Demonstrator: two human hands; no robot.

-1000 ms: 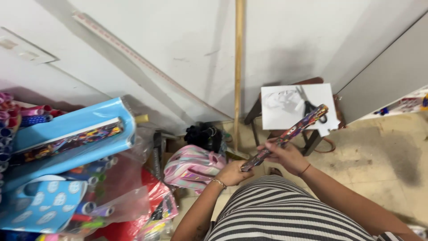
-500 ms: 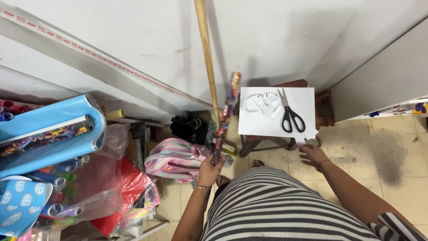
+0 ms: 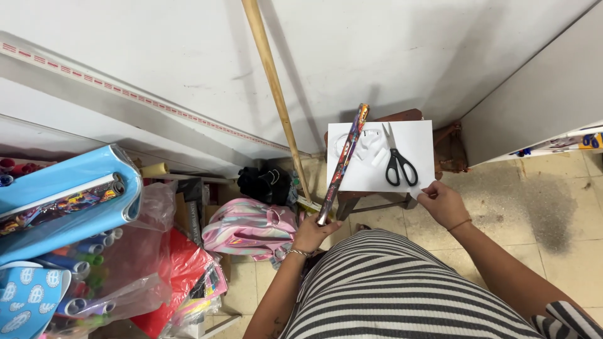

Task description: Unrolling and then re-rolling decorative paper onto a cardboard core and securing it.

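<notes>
Lowered across the white sheet [image 3: 402,160] since a moment earlier, the patterned wrapping-paper roll [image 3: 343,164] stayed clenched in the left hand [image 3: 315,231] while the right hand [image 3: 441,202] pinched the sheet's corner, black scissors [image 3: 398,160] lying unused, no cutting started.

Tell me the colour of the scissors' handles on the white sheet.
Black. The scissors lie on the white sheet, clearest in the head view.

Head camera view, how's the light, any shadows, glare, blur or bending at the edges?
Head view: even, soft indoor light; the wooden pole throws a faint shadow on the wall; the white sheet is bright but not blown out. Scissors, wrapping roll, left hand and right hand are sharp. Wide-angle lens bends the wall trim noticeably.
</notes>
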